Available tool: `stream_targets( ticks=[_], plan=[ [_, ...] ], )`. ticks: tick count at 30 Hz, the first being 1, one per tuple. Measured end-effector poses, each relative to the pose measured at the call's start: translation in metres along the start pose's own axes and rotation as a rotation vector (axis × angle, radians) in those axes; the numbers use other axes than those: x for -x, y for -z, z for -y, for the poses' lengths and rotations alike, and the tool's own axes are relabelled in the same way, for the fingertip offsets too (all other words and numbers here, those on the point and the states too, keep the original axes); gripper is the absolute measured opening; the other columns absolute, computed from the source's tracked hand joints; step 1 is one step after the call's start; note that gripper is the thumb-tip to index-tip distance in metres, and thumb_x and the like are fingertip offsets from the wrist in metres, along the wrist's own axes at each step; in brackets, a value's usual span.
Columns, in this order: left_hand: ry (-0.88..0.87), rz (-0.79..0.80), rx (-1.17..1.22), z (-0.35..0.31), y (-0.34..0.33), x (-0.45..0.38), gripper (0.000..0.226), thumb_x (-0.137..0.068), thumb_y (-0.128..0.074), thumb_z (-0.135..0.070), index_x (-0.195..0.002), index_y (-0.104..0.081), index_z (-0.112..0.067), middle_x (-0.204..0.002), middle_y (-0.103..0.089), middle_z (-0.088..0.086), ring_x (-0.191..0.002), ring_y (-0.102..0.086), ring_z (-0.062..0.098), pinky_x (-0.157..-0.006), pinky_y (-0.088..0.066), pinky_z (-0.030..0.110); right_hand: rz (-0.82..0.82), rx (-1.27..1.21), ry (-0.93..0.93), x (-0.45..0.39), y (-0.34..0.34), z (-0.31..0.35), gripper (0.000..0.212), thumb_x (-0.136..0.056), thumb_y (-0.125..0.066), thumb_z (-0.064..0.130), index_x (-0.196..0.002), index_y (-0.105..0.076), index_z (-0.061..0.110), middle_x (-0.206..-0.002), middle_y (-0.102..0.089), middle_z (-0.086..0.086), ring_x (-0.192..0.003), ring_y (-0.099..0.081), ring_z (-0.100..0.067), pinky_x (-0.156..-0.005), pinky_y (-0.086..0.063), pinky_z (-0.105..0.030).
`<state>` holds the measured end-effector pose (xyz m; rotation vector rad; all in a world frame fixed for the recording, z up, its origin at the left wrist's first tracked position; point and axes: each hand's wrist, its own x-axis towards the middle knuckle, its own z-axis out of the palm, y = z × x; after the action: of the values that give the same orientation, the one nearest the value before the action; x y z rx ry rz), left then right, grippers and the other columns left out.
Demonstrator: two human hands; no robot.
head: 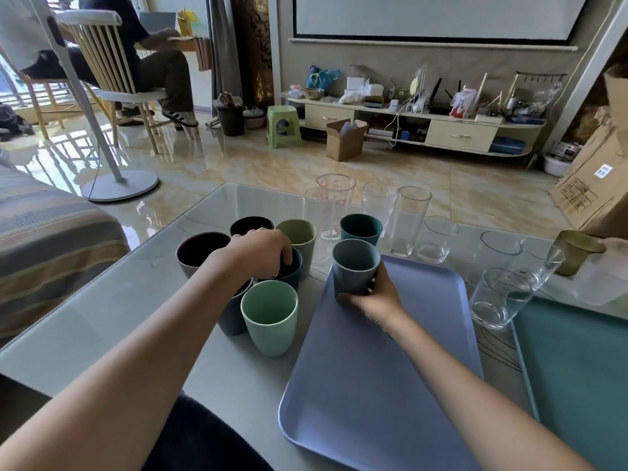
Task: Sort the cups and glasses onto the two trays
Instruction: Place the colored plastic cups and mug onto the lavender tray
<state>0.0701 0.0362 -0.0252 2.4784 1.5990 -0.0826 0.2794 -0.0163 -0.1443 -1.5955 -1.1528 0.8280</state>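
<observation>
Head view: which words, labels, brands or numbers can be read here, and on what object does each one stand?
No text can be read for certain.
Clear measuring cup: red printed marks, too small to read.
Cardboard box at right: a white sticker and dark printed blocks, blurred.
Red and white bag on the low cabinet: print too small to read.
Cups, glasses and trays: no text visible.

You had two trays side by side: the left tray held one ribbed cup at its far corner, the cluster of mugs stood left of it, glasses behind.
</observation>
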Motion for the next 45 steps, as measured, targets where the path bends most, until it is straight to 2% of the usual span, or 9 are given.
stream_targets(
  ticks=[3,5,9,15,21,26,32,39,45],
  plan=[
    [0.008,0.023,-0.02,0.004,-0.002,-0.002,0.038,-0.078,-0.057,-0.006,-0.101,-0.064,-0.034,-0.12,-0.057,0.003,-0.11,-0.051,0.03,-0.092,-0.042,0.04,-0.002,-0.009,-0.019,0.0,-0.002,-0.004,0.063,-0.061,-0.083,0.012,-0.102,-0.041,0.034,-0.092,-0.056,0.021,-0.095,-0.06,-0.017,-0.079,-0.053,-0.032],
    [0.003,-0.005,0.029,0.008,0.001,-0.002,0.032,-0.075,-0.058,-0.004,-0.083,-0.062,-0.034,-0.113,-0.059,0.005,-0.104,-0.054,0.03,-0.09,-0.047,0.042,0.003,-0.006,-0.016,0.0,-0.002,-0.003,0.064,-0.062,-0.083,0.011,-0.105,-0.04,0.031,-0.094,-0.056,0.019,-0.096,-0.059,-0.017,-0.078,-0.051,-0.029],
    [0.037,-0.059,0.088,0.015,0.005,-0.003,0.037,-0.074,-0.056,0.001,-0.059,-0.054,-0.033,-0.094,-0.06,0.006,-0.092,-0.057,0.028,-0.079,-0.052,0.039,0.096,0.026,0.002,0.01,-0.002,-0.005,0.086,-0.063,-0.085,0.01,-0.129,-0.031,0.018,-0.122,-0.051,0.002,-0.112,-0.052,-0.017,-0.086,-0.046,-0.028],
    [0.063,-0.064,0.12,0.017,0.006,-0.004,0.028,-0.078,-0.051,0.003,-0.077,-0.063,-0.023,-0.088,-0.057,0.002,-0.087,-0.055,0.024,-0.074,-0.048,0.032,0.065,0.027,0.119,0.031,0.003,-0.003,0.096,-0.068,-0.08,0.005,-0.143,-0.023,0.017,-0.142,-0.04,0.0,-0.129,-0.04,-0.013,-0.102,-0.038,-0.027],
    [0.128,-0.078,0.073,0.028,0.01,0.0,0.034,-0.078,-0.04,0.002,-0.092,-0.062,-0.021,-0.107,-0.06,0.011,-0.097,-0.056,0.031,-0.084,-0.05,0.041,-0.061,0.12,0.177,0.037,0.007,0.012,0.094,-0.074,-0.077,0.013,-0.146,-0.018,0.015,-0.148,-0.032,-0.002,-0.133,-0.034,-0.011,-0.105,-0.029,-0.019],
    [0.176,-0.06,0.01,0.044,0.007,0.0,0.036,-0.079,-0.044,-0.002,-0.108,-0.059,-0.016,-0.115,-0.058,0.014,-0.102,-0.055,0.034,-0.088,-0.049,0.044,-0.256,0.286,0.393,0.044,-0.001,0.036,0.069,-0.084,-0.066,0.015,-0.143,-0.03,0.01,-0.142,-0.04,-0.007,-0.132,-0.036,-0.018,-0.104,-0.024,-0.014],
    [0.207,0.035,-0.102,0.056,0.001,0.011,0.04,-0.07,-0.056,0.0,-0.107,-0.06,-0.016,-0.111,-0.059,0.011,-0.101,-0.055,0.032,-0.083,-0.051,0.043,-0.001,0.477,0.569,0.029,-0.035,0.081,0.043,-0.09,-0.057,0.02,-0.132,-0.048,0.014,-0.13,-0.054,-0.007,-0.118,-0.05,-0.022,-0.096,-0.039,-0.027],
    [0.156,-0.034,-0.021,0.065,-0.002,0.019,0.027,-0.082,-0.047,-0.01,-0.101,-0.062,-0.021,-0.109,-0.06,0.005,-0.098,-0.056,0.029,-0.086,-0.051,0.045,0.247,0.755,0.38,-0.004,-0.07,0.109,0.04,-0.092,-0.053,0.025,-0.13,-0.047,0.02,-0.132,-0.048,-0.007,-0.115,-0.052,-0.027,-0.091,-0.047,-0.04],
    [0.169,-0.045,-0.002,0.066,-0.003,0.016,0.027,-0.081,-0.049,-0.009,-0.099,-0.065,-0.021,-0.108,-0.061,0.007,-0.097,-0.058,0.031,-0.084,-0.052,0.048,0.287,0.672,0.337,-0.008,-0.067,0.102,0.04,-0.086,-0.05,0.005,-0.123,-0.054,0.02,-0.131,-0.047,-0.01,-0.114,-0.052,-0.028,-0.098,-0.044,-0.04]
  ],
)
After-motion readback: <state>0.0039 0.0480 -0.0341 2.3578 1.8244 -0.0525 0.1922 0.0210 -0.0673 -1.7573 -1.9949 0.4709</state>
